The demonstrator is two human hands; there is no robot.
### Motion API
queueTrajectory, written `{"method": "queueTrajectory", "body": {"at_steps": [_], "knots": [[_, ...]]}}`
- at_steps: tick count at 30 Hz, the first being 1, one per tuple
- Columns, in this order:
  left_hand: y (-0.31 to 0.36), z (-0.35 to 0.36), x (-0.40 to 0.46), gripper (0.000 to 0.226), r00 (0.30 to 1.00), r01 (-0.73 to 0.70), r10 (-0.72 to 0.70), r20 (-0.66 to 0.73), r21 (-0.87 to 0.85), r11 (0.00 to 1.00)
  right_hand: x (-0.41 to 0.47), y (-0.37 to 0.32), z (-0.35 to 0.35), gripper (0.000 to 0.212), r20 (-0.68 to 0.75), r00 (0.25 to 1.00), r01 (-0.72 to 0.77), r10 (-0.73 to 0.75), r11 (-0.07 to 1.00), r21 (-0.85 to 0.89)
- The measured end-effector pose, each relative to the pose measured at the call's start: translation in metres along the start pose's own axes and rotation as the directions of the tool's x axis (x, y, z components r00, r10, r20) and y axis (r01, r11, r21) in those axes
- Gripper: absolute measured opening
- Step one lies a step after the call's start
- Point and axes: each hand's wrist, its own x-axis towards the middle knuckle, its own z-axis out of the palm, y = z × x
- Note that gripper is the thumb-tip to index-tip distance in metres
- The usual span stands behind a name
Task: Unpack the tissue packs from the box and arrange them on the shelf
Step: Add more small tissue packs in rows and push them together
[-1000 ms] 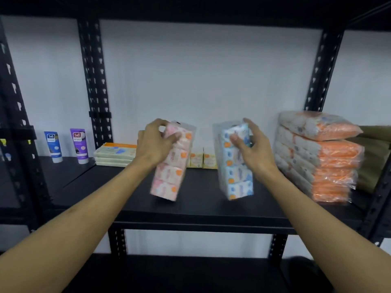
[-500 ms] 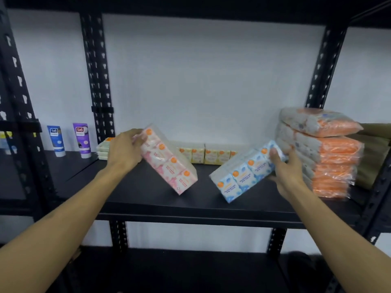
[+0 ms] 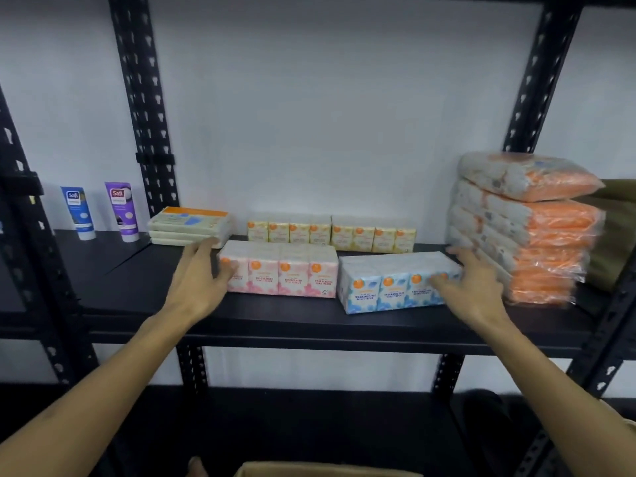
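Pink pack: rose-scented mini tissue pack lies flat on the black shelf, in front of the yellow packs.
Blue pack: fragrance-free mini tissue pack lies just beside it, slightly skewed.
Left hand: fingers spread, touching the pink pack's left end, not clasping.
Right hand: fingers spread over the blue pack's right end.
Handling: likely light, soft, film-wrapped, slippery; hold across the short ends.
Box: cardboard box rim below.
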Motion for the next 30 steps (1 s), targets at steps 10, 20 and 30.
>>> {"method": "queueTrajectory", "body": {"at_steps": [10, 20, 30], "knots": [[0.032, 0.061, 0.019, 0.071, 0.947, -0.319, 0.288, 0.141, 0.475, 0.82, 0.009, -0.028, 0.061, 0.082, 0.237, 0.905, 0.416, -0.354, 0.855, -0.31], [0.017, 0.101, 0.085, 0.071, 0.957, -0.286, 0.276, 0.089, 0.455, 0.844, 0.063, -0.033, 0.117, 0.083, 0.192, 0.914, 0.405, -0.356, 0.818, -0.409], [0.004, 0.126, 0.121, 0.07, 0.945, -0.313, 0.325, 0.04, 0.399, 0.862, 0.104, -0.025, 0.149, 0.081, 0.156, 0.909, 0.415, -0.386, 0.812, -0.41]]}}
